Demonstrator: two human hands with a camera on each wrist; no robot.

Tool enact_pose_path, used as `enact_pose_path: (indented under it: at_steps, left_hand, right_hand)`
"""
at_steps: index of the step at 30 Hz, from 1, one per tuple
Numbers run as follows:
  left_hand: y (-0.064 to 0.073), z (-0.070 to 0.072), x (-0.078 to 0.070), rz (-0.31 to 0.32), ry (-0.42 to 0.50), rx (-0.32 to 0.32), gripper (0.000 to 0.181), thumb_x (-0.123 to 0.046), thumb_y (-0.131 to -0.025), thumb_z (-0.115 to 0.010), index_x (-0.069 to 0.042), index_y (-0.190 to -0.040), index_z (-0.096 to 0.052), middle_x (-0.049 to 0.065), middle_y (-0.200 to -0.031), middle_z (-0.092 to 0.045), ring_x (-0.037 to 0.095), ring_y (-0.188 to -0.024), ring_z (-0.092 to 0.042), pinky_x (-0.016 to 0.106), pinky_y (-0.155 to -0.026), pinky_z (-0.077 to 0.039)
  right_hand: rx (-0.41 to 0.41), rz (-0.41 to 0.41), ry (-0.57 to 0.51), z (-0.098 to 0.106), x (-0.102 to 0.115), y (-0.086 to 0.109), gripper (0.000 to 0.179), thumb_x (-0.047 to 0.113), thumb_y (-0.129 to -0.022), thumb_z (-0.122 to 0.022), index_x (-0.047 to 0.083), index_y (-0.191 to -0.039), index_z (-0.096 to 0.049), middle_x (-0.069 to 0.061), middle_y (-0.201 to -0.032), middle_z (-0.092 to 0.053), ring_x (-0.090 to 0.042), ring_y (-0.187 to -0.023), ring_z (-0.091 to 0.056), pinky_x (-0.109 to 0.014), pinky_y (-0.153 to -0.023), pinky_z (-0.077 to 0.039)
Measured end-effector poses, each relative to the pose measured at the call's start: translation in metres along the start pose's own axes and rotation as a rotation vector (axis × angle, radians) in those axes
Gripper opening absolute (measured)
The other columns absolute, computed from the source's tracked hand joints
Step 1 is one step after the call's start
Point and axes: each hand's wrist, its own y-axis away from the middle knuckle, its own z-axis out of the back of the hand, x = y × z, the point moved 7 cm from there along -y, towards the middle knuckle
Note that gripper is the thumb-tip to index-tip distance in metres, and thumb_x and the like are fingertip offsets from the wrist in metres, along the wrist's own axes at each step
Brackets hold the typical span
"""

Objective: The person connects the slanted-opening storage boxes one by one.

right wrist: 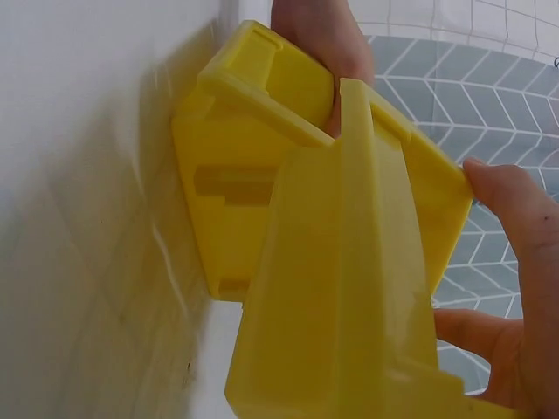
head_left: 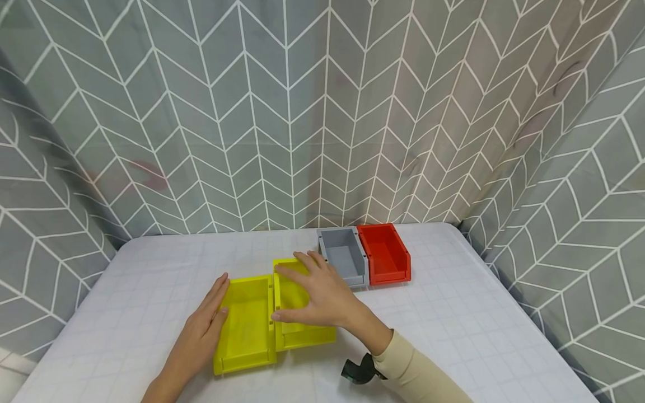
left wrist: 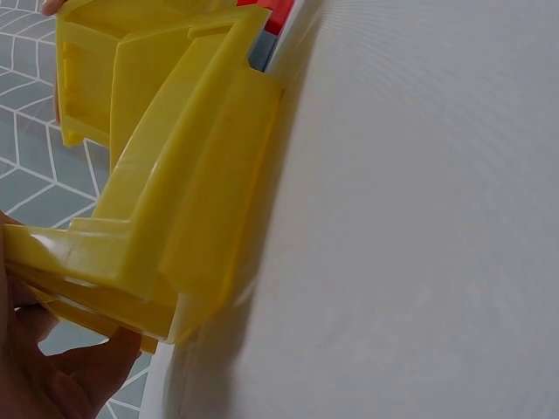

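Observation:
Two yellow storage bins stand side by side in the head view. My left hand (head_left: 196, 330) holds the left yellow bin (head_left: 246, 319) by its outer side wall, fingers along the outside and thumb at the rim. Over the right yellow bin (head_left: 305, 339) spreads my right hand (head_left: 325, 294), thumb at the wall near the other bin and fingers reaching to the far rim. The two bins meet along their neighbouring side walls. In the right wrist view the right bin is tilted against the left one, gripped between thumb and fingers.
A grey bin (head_left: 344, 257) and a red bin (head_left: 385, 254) stand together at the back, right of the yellow bins. White cloth covers the table (head_left: 453, 313). Patterned curtains (head_left: 312, 112) hang behind and beside it. A black device (head_left: 359, 370) sits at my right wrist.

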Motion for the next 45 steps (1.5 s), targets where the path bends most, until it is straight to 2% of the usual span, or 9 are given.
enact_pose_path:
  at_steps: [13,45]
  left_hand:
    - [-0.0004,-0.0016,0.0022,0.000,0.007,0.001,0.058,-0.011,-0.111,-0.046,-0.010,-0.166,-0.026,0.002,-0.172,-0.019,0.033,-0.154,-0.024,0.007,-0.114,-0.009]
    - [0.0001,-0.0011,0.0007,0.019,0.000,0.004,0.058,-0.012,-0.112,-0.045,-0.012,-0.166,-0.025,0.001,-0.172,-0.018,0.033,-0.154,-0.023,0.011,-0.117,-0.010]
  right_hand:
    - [-0.018,0.020,0.025,-0.0007,0.0013,-0.0003,0.082,0.074,-0.084,-0.068,0.037,-0.155,-0.051,-0.010,-0.162,-0.036,-0.038,-0.147,-0.032,-0.069,-0.110,-0.038]
    - [-0.012,0.012,-0.008,-0.0008,0.0006,-0.0005,0.083,0.071,-0.082,-0.073,0.037,-0.155,-0.053,-0.009,-0.161,-0.036,-0.034,-0.145,-0.031,-0.066,-0.113,-0.036]
